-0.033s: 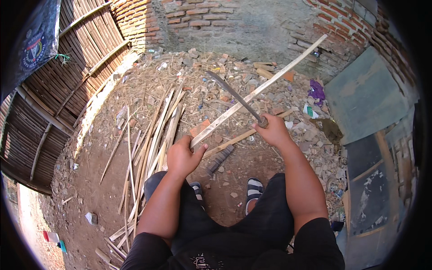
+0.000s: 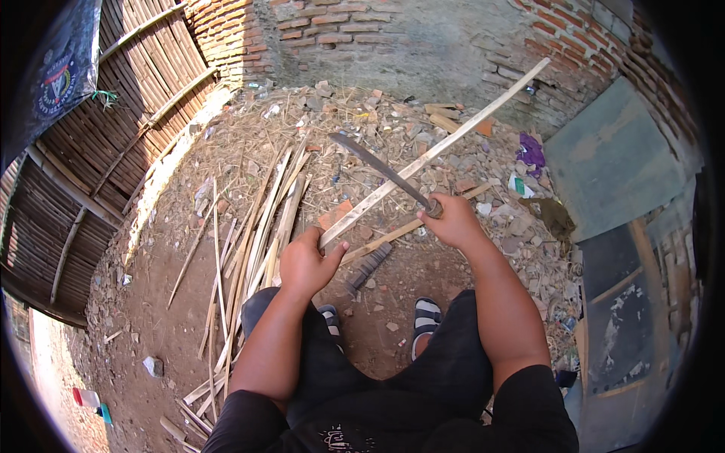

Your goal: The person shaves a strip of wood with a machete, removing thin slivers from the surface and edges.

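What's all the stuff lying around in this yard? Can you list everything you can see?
long bamboo strip: one, pale, held slanting up to the right
machete: one, dark curved blade, crossing above the strip
bamboo slats: a pile, pale, on the dirt at the left
rubble: many pieces, grey and reddish, along the brick wall
brick wall: one, red, at the top
bamboo fence: one, brown, at the left
purple scrap: one, at the right
sandals: two, striped, on the feet
left hand: grips the strip's near end
right hand: grips the machete handle
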A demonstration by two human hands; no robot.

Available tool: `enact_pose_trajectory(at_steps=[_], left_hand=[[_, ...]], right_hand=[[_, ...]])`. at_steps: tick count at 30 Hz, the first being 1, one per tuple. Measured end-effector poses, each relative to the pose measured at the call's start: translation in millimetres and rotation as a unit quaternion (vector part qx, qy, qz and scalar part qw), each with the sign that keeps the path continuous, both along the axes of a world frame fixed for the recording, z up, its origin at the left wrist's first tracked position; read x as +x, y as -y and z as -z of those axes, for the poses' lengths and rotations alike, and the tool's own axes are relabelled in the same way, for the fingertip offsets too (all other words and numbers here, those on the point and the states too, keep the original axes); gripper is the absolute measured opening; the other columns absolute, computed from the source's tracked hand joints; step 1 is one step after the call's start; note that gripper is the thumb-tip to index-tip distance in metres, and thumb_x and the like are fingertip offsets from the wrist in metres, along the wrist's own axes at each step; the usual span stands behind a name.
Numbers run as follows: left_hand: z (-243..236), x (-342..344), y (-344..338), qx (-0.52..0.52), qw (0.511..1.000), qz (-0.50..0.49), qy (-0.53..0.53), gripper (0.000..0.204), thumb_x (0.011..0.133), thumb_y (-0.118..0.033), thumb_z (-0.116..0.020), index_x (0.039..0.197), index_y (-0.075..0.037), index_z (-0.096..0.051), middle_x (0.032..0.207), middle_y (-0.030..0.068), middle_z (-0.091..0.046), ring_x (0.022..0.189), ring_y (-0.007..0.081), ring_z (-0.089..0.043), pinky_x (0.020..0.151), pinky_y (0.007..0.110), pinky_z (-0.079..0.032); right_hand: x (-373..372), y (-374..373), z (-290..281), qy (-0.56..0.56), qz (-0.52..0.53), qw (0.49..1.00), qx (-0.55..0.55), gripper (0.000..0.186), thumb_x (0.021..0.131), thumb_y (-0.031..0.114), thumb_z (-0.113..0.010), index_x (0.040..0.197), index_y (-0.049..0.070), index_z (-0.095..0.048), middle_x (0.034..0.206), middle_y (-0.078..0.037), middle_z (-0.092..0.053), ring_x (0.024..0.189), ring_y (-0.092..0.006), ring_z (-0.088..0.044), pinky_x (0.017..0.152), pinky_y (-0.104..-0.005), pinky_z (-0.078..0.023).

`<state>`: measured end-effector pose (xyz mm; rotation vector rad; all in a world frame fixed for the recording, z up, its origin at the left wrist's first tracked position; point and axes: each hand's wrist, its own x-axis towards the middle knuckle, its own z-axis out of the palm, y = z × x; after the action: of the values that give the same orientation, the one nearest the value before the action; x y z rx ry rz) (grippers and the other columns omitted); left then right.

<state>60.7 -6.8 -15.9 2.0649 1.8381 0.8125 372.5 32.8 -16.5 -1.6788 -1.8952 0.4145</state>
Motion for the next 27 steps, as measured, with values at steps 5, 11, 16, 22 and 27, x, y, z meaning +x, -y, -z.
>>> enact_pose_trajectory(at_steps=[5,11,16,22,27], left_hand=[[6.3,-5.2,-0.7,0.012,1.000,0.009,0.005,0.048,0.084,-0.048,-0.080,0.091,-0.003,-0.066,0.071,0.0149,-0.067,0.069,0.0367,-0.069,0.063,0.048,-0.053],[-3.9,-6.5,0.7,-0.014,1.000,0.004,-0.021,0.049,0.084,-0.050,-0.079,0.093,-0.003,-0.067,0.071,0.0139,-0.067,0.069,0.0356,-0.069,0.064,0.047,-0.053],[-4.7,-1.6,1.0,-0.028,1.000,0.005,-0.006,0.050,0.084,-0.050,-0.080,0.092,-0.002,-0.067,0.072,0.0153,-0.068,0.070,0.0358,-0.070,0.065,0.047,-0.054],[-0.9,1.2,2.1,-0.043,0.999,0.009,0.026,0.048,0.084,-0.047,-0.080,0.092,-0.001,-0.066,0.072,0.0158,-0.069,0.070,0.0362,-0.070,0.065,0.047,-0.053],[4.1,-3.0,1.2,-0.011,0.999,0.021,0.034,0.047,0.084,-0.046,-0.080,0.093,-0.002,-0.067,0.070,0.0155,-0.068,0.068,0.0364,-0.070,0.063,0.046,-0.053]], right_hand=[[-31.1,11.9,-4.3,0.153,-0.122,0.981,0.016,0.025,0.076,0.027,-0.078,0.094,0.012,-0.070,0.084,-0.019,-0.070,0.086,-0.0420,-0.070,0.075,-0.0519,-0.055],[10.7,-3.0,-1.3,-0.030,0.003,0.999,-0.020,0.040,0.082,0.033,-0.082,0.110,0.006,-0.073,0.086,-0.019,-0.072,0.082,-0.0371,-0.071,0.076,-0.0469,-0.055],[23.9,-7.5,4.7,-0.047,0.041,0.998,-0.028,0.051,0.084,0.038,-0.083,0.117,0.000,-0.072,0.093,-0.023,-0.073,0.088,-0.0348,-0.072,0.080,-0.0438,-0.054],[-19.8,3.9,-2.6,0.041,-0.090,0.995,-0.023,0.039,0.083,0.034,-0.081,0.110,0.007,-0.074,0.086,-0.021,-0.072,0.084,-0.0397,-0.071,0.077,-0.0476,-0.055],[-25.3,9.7,-8.7,0.119,-0.118,0.986,-0.020,0.036,0.082,0.035,-0.082,0.105,0.009,-0.074,0.084,-0.020,-0.071,0.085,-0.0407,-0.070,0.075,-0.0493,-0.054]])
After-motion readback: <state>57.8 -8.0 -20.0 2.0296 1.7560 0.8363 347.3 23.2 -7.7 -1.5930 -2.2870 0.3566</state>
